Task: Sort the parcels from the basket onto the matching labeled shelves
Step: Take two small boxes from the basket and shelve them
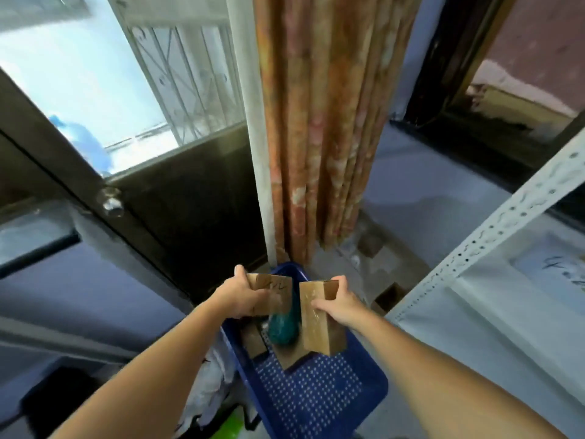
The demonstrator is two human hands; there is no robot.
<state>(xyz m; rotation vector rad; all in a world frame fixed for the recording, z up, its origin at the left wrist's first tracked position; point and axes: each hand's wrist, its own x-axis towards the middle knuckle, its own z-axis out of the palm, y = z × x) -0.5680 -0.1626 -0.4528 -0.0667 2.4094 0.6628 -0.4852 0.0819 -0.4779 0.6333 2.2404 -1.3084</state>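
Two bare forearms reach in from the bottom of the frame, a cardboard parcel in each hand above the blue basket.

Left hand (242, 297), lower centre, has its fingers wrapped round a brown parcel (272, 291) with dark handwriting on its face; right hand (337, 304) grips a taller parcel (319, 321), thumb on the near face and fingers round the far edge. Both are held over the basket (316, 397), which sits on the floor at bottom centre. Inside it: a teal wrapped bundle (283, 327) between the two held parcels, and more brown parcels (253, 339) lying flat. A white metal shelf (493, 236) rises at the right edge, with a blurred label. An orange curtain (326, 122) hangs at upper centre, and a dark door (177, 201) stands to the left.
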